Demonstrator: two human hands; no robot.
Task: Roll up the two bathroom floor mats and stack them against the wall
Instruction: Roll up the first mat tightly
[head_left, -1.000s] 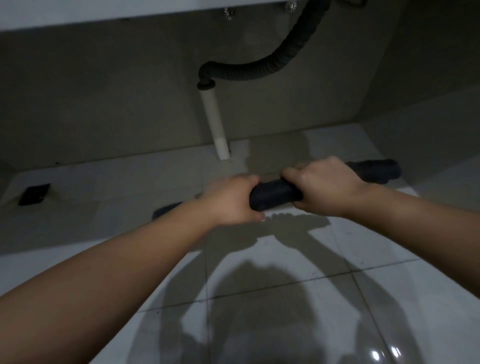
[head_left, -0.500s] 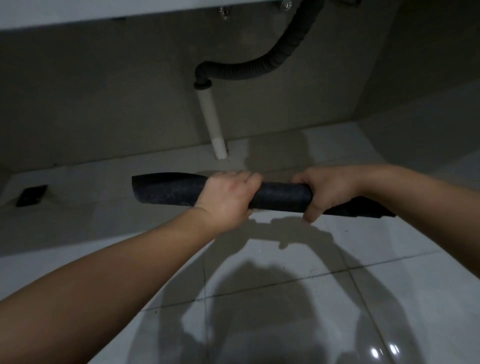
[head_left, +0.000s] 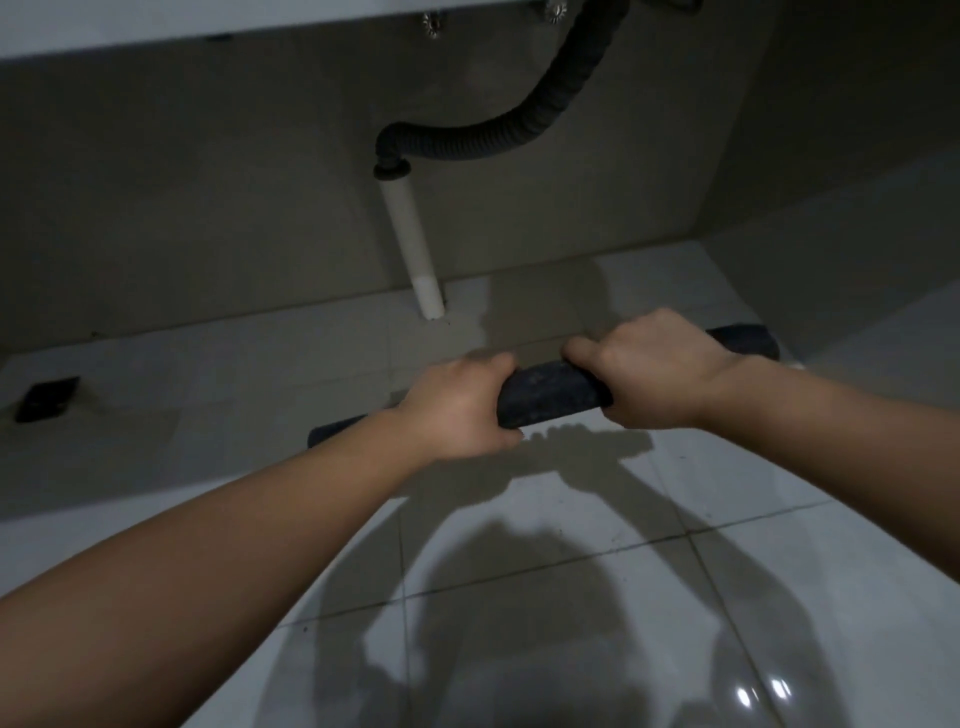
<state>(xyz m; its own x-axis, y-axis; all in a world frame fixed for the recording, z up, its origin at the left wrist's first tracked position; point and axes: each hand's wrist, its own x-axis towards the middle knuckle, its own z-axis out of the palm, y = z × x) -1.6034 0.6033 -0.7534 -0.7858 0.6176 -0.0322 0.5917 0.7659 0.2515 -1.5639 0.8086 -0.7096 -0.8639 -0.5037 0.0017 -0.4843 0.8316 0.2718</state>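
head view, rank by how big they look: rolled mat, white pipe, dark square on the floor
1. rolled mat: largest, but it is nearest the camera
2. white pipe
3. dark square on the floor: smallest

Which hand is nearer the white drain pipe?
Left. The left hand grips the rolled mat just right of the white pipe; the right hand grips it farther right.

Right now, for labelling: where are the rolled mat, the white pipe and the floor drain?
rolled mat (head_left: 550, 397), head view, bare middle of the roll
white pipe (head_left: 410, 244), head view, halfway up it
floor drain (head_left: 47, 399), head view, its centre
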